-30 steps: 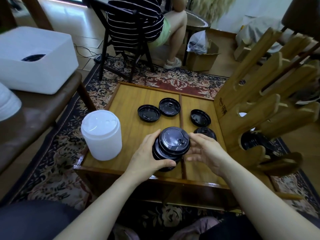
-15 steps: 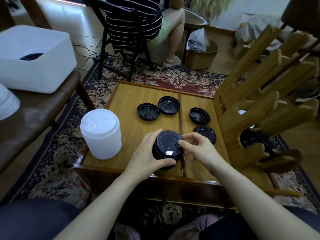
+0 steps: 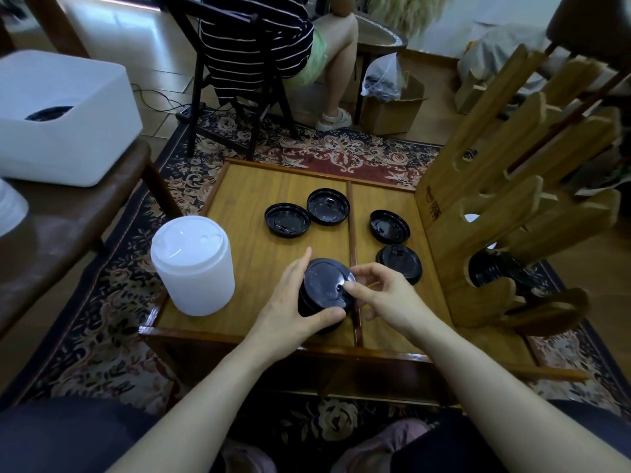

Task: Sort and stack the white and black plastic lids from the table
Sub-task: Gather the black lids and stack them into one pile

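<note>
Our left hand [image 3: 290, 303] wraps the black lid stack [image 3: 322, 291]; our right hand [image 3: 382, 295] pinches its top rim. The nearest loose black lid [image 3: 398, 264] lies just beyond the right hand.

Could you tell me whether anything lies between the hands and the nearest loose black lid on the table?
Nothing visible does: bare tabletop separates the right hand from the nearest loose black lid.

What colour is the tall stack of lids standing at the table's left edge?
White, slightly translucent: the stack of lids shows best in the head view.
</note>
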Motion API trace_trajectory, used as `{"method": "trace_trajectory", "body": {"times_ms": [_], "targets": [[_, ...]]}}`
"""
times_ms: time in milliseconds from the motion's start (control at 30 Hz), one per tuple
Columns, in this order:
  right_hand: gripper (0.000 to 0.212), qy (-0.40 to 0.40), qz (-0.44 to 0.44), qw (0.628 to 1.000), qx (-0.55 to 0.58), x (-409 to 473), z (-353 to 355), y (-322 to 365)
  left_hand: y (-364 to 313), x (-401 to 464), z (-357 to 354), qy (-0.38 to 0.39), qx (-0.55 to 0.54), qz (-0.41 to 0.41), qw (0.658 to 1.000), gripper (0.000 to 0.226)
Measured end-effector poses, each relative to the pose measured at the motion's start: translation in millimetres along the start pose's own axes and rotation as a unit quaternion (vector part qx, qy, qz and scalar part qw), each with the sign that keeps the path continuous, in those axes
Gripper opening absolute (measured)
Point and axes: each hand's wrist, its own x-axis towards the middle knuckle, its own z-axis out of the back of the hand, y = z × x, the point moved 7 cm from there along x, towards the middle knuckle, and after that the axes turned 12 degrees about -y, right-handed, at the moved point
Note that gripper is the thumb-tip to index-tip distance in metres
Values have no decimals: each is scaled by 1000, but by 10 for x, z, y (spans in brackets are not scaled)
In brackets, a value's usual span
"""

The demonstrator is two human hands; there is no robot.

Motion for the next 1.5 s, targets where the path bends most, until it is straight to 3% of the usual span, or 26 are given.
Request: {"method": "trace_trajectory", "body": {"times_ms": [133,233,367,433,600,800,900,1033,1133,1233,1333,1500], "targets": [[31,6,0,1000,1,6,2,-12,-5,3,23,-14,-12,-4,1000,86],[30,12,21,999,-29,73,55,21,-1,19,43,-16,-9,-6,1000,82],[50,-137,80,964,-214,464,426,-69,11,50,56,-19,2,1,1000,92],[64,-175,69,944,-269,631,576,-184,14,61,61,-17,9,3,1000,96],[91,-105,3,945,-310,794,577,-583,7,46,61,-1,28,1,1000,91],[89,-108,-4,950,-292,700,591,-468,-1,29,65,-3,41,-23,999,97],[83,-118,43,962,-241,535,583,-79,-20,29,49,-2,46,-28,999,100],[77,13,134,984,-120,157,323,347,-80,37,63,-24,46,-37,998,94],[82,100,190,968,-130,-31,99,390,-119,30,51,-23,31,-41,998,89],[86,140,204,959,-141,-70,-16,331,-133,27,39,-26,26,-35,999,95],[88,132,195,961,-142,-52,-50,300,-140,30,40,-27,28,-26,999,106],[93,18,202,955,-216,-91,-96,325,-104,34,31,-29,31,-23,999,118]]}}
